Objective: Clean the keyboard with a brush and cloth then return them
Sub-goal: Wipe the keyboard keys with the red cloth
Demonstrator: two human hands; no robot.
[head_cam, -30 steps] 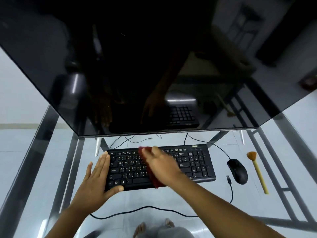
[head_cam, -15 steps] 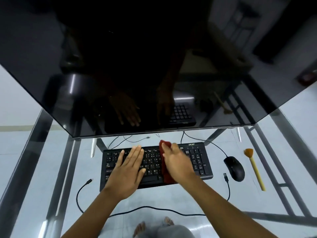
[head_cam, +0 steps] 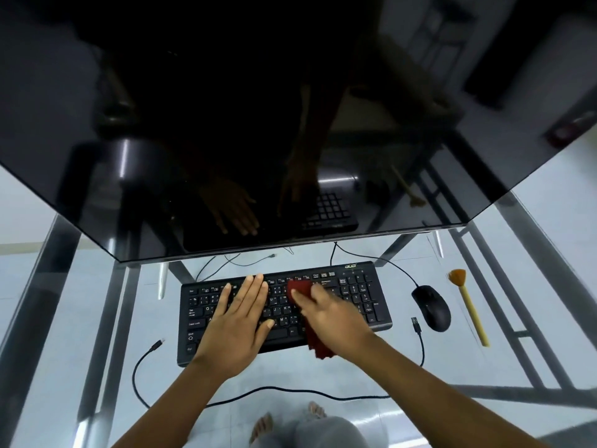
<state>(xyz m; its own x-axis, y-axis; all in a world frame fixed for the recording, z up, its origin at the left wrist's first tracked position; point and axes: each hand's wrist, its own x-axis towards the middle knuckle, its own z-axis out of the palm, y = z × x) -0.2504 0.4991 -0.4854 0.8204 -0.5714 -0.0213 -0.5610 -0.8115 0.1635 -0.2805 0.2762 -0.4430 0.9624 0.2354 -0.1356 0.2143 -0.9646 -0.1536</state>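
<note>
A black keyboard (head_cam: 361, 295) lies on the glass table under the monitor. My left hand (head_cam: 240, 321) rests flat on its left half, fingers together and stretched out. My right hand (head_cam: 332, 313) presses a dark red cloth (head_cam: 298, 287) onto the middle keys; the cloth's lower end hangs past the keyboard's front edge. A brush (head_cam: 468, 305) with a yellow handle and orange bristles lies on the table to the right, beyond the mouse, untouched.
A large dark monitor (head_cam: 258, 124) overhangs the back of the keyboard. A black mouse (head_cam: 431, 307) sits just right of the keyboard. A loose black cable (head_cam: 274, 389) loops along the glass table (head_cam: 533, 334) in front. Metal frame bars run beneath.
My left hand moved from the keyboard's left edge onto its left keys. My right hand slid the red cloth rightward along the middle keys.
</note>
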